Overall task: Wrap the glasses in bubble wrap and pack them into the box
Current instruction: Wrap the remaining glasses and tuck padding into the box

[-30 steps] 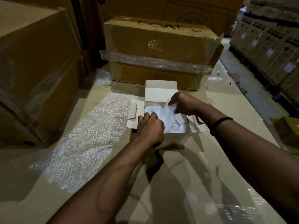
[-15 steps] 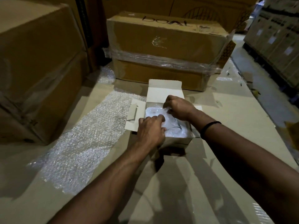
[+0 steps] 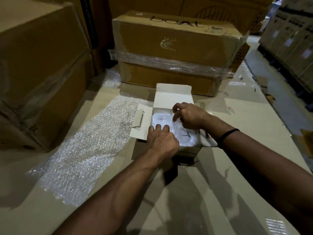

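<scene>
A small pale cardboard box point(image 3: 172, 97) stands open in the middle of the cardboard surface, its lid flap up at the back and a side flap spread to the left. Inside lies a white bubble-wrapped bundle point(image 3: 160, 118); a dark curved line of the glasses shows through near its front right. My left hand point(image 3: 162, 141) rests on the bundle's near left part, fingers pressed down on it. My right hand point(image 3: 189, 117) is over the bundle's far right part, its fingertips pinching the wrap.
A large sheet of bubble wrap point(image 3: 88, 146) lies flat to the left of the box. Big brown cartons stand at the left point(image 3: 39, 65) and behind point(image 3: 176, 46), the rear one banded with clear film. Stacked boxes point(image 3: 291, 39) line the aisle at right.
Both hands stay on the bundle in the box. My right hand has lifted slightly and curled its fingers on the wrap; my left has shifted a little along the near edge.
</scene>
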A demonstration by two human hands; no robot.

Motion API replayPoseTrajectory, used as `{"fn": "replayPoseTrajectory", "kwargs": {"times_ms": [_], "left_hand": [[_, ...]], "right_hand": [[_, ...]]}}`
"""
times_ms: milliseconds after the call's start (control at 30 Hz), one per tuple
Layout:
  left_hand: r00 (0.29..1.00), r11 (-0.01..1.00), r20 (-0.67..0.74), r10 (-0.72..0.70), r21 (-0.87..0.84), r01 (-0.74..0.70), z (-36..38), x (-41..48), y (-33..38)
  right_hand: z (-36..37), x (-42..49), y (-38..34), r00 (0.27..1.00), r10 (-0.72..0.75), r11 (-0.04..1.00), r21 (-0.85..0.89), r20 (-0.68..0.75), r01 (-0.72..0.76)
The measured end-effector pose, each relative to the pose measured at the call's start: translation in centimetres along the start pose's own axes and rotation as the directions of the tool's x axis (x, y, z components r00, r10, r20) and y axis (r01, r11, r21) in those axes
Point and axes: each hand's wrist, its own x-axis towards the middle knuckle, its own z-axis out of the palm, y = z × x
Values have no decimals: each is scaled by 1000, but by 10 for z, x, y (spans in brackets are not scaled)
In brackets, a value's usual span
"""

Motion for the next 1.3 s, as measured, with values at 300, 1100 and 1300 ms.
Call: {"fn": "replayPoseTrajectory", "kwargs": {"times_ms": [300, 1100, 1300], "left_hand": [[1000, 1000, 19, -4, -9, 4, 4, -2, -5], [999, 995, 31, -22, 93, 19, 3, 21, -3], [986, 991, 162, -47, 133, 26, -2, 31, -4]], "right_hand": [[2, 3, -8, 994, -4, 1000, -21, 112, 6], [-4, 8, -6, 966, 106, 987, -145, 235, -72], [-7, 5, -9, 968, 125, 983, -162, 219, -90]]}}
